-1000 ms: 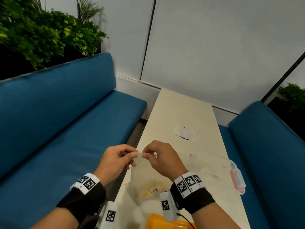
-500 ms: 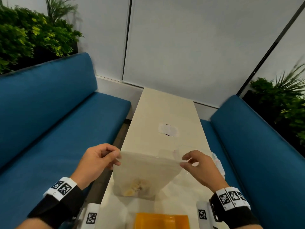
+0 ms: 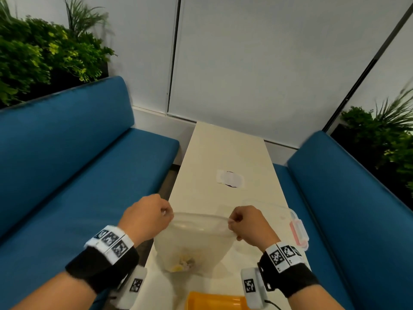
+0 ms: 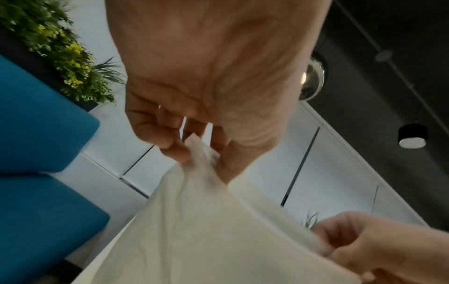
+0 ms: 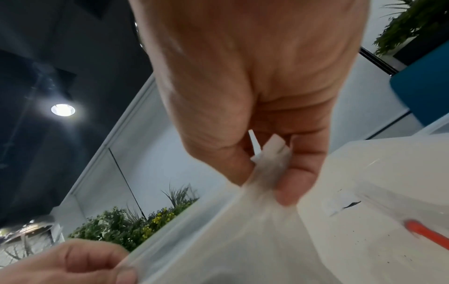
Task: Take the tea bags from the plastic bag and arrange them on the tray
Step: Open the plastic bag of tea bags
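A clear plastic bag (image 3: 196,245) hangs above the near end of the cream table (image 3: 225,153), its mouth pulled open between my hands. Yellowish tea bags (image 3: 183,262) lie in its bottom. My left hand (image 3: 166,212) pinches the bag's left top corner (image 4: 196,151) between thumb and fingers. My right hand (image 3: 232,222) pinches the right top corner (image 5: 272,153) the same way. An orange tray (image 3: 214,300) sits on the table just below the bag at the frame's lower edge, partly cut off.
A clear lidded box with a pink latch (image 3: 298,229) lies on the table to the right of the bag. A white sticker (image 3: 230,179) marks the table's middle. Blue benches (image 3: 67,175) flank the table on both sides; plants stand behind them.
The bag's mouth, flat and stretched half a second ago, now gapes open. My right hand has moved in toward the left, and both hands hold the corners higher.
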### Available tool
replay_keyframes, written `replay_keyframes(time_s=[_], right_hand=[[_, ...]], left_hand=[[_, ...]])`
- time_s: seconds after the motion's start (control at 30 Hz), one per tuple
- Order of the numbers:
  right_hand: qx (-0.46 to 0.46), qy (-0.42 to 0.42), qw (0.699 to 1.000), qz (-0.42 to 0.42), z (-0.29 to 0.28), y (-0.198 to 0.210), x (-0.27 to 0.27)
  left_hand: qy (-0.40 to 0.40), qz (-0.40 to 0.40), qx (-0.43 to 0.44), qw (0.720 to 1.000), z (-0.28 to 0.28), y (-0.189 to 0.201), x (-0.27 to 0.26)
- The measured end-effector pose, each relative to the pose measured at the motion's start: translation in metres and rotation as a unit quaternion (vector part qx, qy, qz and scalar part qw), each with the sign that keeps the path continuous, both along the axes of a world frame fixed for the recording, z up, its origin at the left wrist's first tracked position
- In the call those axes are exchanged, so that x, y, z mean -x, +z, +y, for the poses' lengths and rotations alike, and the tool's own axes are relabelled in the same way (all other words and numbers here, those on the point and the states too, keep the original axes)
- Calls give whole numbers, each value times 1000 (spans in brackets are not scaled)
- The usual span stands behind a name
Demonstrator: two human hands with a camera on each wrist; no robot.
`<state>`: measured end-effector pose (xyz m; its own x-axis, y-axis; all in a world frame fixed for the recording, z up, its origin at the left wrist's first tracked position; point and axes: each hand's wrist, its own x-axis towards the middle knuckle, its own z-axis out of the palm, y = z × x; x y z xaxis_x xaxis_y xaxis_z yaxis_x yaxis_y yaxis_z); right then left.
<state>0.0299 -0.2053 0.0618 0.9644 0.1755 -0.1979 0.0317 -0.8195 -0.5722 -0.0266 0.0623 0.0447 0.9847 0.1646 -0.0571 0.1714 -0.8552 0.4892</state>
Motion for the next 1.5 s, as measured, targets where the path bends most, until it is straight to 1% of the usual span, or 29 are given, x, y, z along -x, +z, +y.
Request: replay_keyframes(time_s=[0.07, 0.13, 0.23, 0.3, 0.33, 0.4, 0.47, 0.5, 0.53, 0.57, 0.6, 0.63, 0.67, 0.7, 0.73, 0.77, 0.83, 0.87, 0.9, 0.93, 0.97, 1.03, 1.13, 1.2, 1.27, 1.33, 1.4, 1.47, 1.5], right_hand=[[-23, -19, 997, -65, 7, 10, -13], [-68, -38, 988, -136, 14, 29, -26], [-141, -67, 966, -207, 18, 60, -33], [-181, -76, 956, -217, 17, 66, -20], [-185, -77, 957, -209, 15, 60, -10], [-168, -77, 968, -170, 10, 34, 13], [-111, -65, 984, -126, 5, -5, 35], [-79, -57, 989, -109, 2, -24, 44], [-56, -55, 992, -96, 0, -42, 52], [-43, -56, 994, -86, -2, -58, 57], [-29, -60, 995, -79, -3, -72, 61], [-15, -65, 995, -73, -4, -84, 64], [-1, -71, 995, -66, -4, -92, 66], [10, -81, 995, -60, -4, -97, 67], [18, -93, 994, -56, -5, -102, 67], [19, -108, 993, -51, -4, -103, 66], [-23, -153, 988, -31, -3, -104, 61], [-70, -189, 979, -16, -2, -103, 58], [-124, -230, 965, 6, -2, -102, 55], [-181, -272, 945, 29, -2, -100, 52], [-246, -308, 917, 56, -2, -100, 49], [-379, -351, 848, 119, 0, -100, 45], [-516, -345, 761, 189, 4, -102, 43], [-569, -331, 720, 222, 6, -107, 42], [-597, -328, 689, 246, 8, -110, 42], [-605, -330, 671, 274, 11, -110, 43], [-591, -338, 665, 308, 16, -108, 44], [-548, -331, 692, 334, 22, -105, 47], [-520, -323, 716, 334, 25, -105, 48]], left_hand=[[30, -24, -17, 999, 1, 12, -18], [47, -75, -7, 996, 4, 33, -34], [49, -180, 52, 981, 9, 57, -43], [55, -219, 88, 970, 13, 53, -35], [54, -215, 98, 970, 14, 44, -27], [53, -164, 108, 979, 14, 10, -11], [61, -76, 116, 989, 11, -31, 7], [67, -35, 136, 988, 8, -51, 15], [74, 3, 180, 981, 6, -68, 22], [91, 41, 265, 959, 5, -83, 27], [117, 74, 380, 915, 2, -92, 30], [142, 110, 496, 850, 0, -98, 32], [160, 134, 595, 776, -2, -100, 32], [171, 143, 663, 715, -4, -101, 31], [178, 143, 709, 668, -7, -99, 30], [183, 138, 737, 636, -9, -98, 28], [192, 134, 767, 597, -14, -99, 25], [194, 141, 775, 584, -16, -101, 24], [192, 155, 777, 580, -18, -103, 25], [188, 172, 771, 583, -19, -105, 25], [186, 192, 761, 591, -20, -107, 27], [182, 232, 741, 602, -20, -109, 30], [190, 255, 737, 596, -18, -111, 34], [204, 241, 745, 587, -16, -110, 35], [213, 210, 760, 577, -12, -113, 33], [219, 176, 779, 561, -10, -115, 30], [229, 143, 795, 544, -8, -117, 28], [236, 122, 808, 525, -6, -117, 25], [238, 120, 808, 525, -6, -118, 25]])
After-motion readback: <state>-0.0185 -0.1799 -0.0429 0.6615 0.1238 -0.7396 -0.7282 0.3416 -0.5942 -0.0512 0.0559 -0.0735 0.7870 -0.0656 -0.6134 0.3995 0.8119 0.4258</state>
